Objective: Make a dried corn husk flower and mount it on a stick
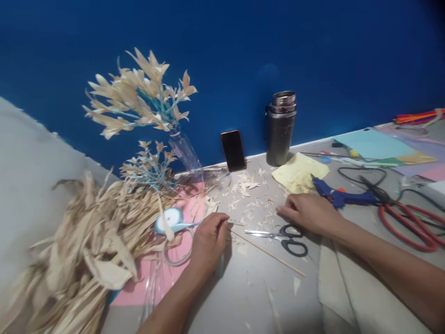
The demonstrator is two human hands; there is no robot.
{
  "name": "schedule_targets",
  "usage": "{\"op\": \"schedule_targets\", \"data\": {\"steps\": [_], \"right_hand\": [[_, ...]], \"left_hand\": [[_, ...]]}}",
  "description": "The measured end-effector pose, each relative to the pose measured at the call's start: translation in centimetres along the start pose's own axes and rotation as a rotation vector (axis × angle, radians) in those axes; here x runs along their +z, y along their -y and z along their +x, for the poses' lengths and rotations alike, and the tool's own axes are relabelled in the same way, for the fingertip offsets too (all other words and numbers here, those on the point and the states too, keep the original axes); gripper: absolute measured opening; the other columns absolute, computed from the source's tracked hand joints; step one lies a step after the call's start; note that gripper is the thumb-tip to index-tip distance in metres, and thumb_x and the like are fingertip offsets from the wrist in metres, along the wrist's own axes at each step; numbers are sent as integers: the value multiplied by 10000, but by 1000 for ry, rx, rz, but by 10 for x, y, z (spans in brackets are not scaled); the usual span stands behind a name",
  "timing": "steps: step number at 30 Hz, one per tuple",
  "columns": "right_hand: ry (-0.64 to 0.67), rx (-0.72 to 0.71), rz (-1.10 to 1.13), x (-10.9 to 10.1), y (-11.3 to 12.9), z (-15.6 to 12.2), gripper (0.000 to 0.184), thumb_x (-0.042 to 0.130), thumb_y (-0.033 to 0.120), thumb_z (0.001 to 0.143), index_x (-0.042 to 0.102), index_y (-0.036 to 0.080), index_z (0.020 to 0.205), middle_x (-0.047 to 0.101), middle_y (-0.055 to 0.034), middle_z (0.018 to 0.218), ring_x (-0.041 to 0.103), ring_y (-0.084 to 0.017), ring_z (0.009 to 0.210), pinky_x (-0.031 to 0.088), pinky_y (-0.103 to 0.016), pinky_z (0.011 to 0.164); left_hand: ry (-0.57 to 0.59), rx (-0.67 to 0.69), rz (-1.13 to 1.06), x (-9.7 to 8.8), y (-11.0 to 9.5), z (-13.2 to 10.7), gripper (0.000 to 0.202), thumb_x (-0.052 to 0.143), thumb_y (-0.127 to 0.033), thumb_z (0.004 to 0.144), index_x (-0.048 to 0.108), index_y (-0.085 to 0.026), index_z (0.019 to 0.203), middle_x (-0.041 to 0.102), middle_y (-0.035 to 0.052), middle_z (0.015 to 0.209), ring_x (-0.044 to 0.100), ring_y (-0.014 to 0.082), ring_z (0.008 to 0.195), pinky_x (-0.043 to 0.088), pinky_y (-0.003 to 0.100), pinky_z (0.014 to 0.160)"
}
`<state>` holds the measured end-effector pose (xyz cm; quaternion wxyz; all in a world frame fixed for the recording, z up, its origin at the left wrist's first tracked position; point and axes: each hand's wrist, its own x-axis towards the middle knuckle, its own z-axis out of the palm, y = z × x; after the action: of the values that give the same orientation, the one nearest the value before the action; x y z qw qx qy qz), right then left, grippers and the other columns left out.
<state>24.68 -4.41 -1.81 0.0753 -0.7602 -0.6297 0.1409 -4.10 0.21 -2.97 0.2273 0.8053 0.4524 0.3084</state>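
Observation:
My left hand (209, 237) is closed in a pinch above the table, left of the small scissors. A thin pale sliver shows by its fingertips; what the fingers hold is mostly hidden. Light-blue tape runs towards this hand from a tape roll (169, 220). My right hand (308, 212) rests low over the table with curled fingers, and anything inside them is hidden. Just below it lie black-handled scissors (278, 236), blades pointing left. A thin wooden stick (267, 253) slants across the table between the hands. Pale husk scraps (245, 185) are scattered beyond them.
Dried corn husks (86, 250) pile up on the left. Husk flowers (139, 99) stand in a clear bottle (186, 150). At the back are a phone (233, 150) and a metal flask (281, 130). A blue glue gun (344, 195) and red-handled shears (406, 227) lie right.

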Motion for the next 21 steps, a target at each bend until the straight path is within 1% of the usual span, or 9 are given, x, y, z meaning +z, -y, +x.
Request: {"op": "schedule_targets", "data": {"steps": [2, 4, 6, 8, 11, 15, 17, 19, 21], "right_hand": [[30, -27, -67, 6, 2, -2, 250, 529, 359, 888, 625, 225, 701, 722, -77, 736, 638, -247, 669, 256, -304, 540], [60, -46, -9, 11, 2, -3, 216, 508, 308, 877, 597, 228, 697, 712, -52, 708, 626, -229, 650, 284, -300, 548], [61, -53, 122, 14, 0, -2, 204, 489, 303, 879, 596, 234, 719, 712, -26, 697, 627, -214, 654, 333, -293, 569], [20, -50, 214, 15, -2, -1, 210, 482, 323, 885, 616, 239, 747, 720, -14, 710, 633, -209, 672, 366, -290, 588], [-14, -74, 230, 16, -4, -1, 234, 490, 365, 891, 643, 243, 764, 728, -18, 733, 636, -213, 676, 378, -296, 588], [-1, -147, 226, 20, -3, -1, 223, 507, 385, 888, 652, 244, 795, 730, -22, 757, 635, -211, 658, 389, -298, 573], [-61, -142, 257, 22, -3, -1, 197, 513, 370, 878, 662, 243, 886, 738, -31, 802, 649, -216, 681, 415, -300, 587], [-125, -127, 297, 22, -3, -1, 217, 514, 367, 877, 662, 237, 967, 743, -44, 838, 661, -225, 707, 444, -310, 610], [-148, -136, 333, 20, -3, -1, 226, 512, 376, 884, 667, 238, 974, 745, -51, 847, 668, -235, 719, 456, -319, 619]], "left_hand": [[-63, 18, 10, -1, 3, 2, 226, 456, -96, 875, 656, -188, 924, 678, 53, 911, 632, 188, 875, 473, 309, 790], [-76, 12, 22, -1, 7, 3, 246, 446, -62, 868, 648, -188, 931, 664, 52, 924, 622, 181, 884, 473, 304, 795], [-26, 25, 63, 0, 11, 5, 223, 471, -83, 899, 659, -186, 959, 663, 55, 926, 615, 185, 897, 472, 312, 815], [65, 65, 144, 2, 14, 5, 191, 505, -126, 928, 685, -186, 954, 661, 60, 911, 602, 199, 909, 468, 326, 825], [165, 104, 271, 5, 17, 7, 213, 511, -151, 950, 708, -196, 882, 642, 62, 888, 579, 207, 916, 456, 327, 803], [218, 117, 374, 7, 15, 9, 220, 496, -140, 957, 678, -192, 845, 626, 63, 901, 554, 214, 920, 443, 335, 803], [248, 125, 425, 7, 12, 10, 196, 487, -118, 950, 651, -180, 864, 621, 77, 936, 538, 224, 924, 437, 349, 804], [284, 117, 488, 8, 8, 10, 179, 479, -70, 924, 626, -168, 897, 614, 97, 981, 523, 236, 924, 429, 364, 797], [312, 104, 548, 8, 5, 9, 186, 482, -30, 888, 607, -164, 920, 607, 111, 1013, 509, 246, 924, 420, 375, 793]]}}
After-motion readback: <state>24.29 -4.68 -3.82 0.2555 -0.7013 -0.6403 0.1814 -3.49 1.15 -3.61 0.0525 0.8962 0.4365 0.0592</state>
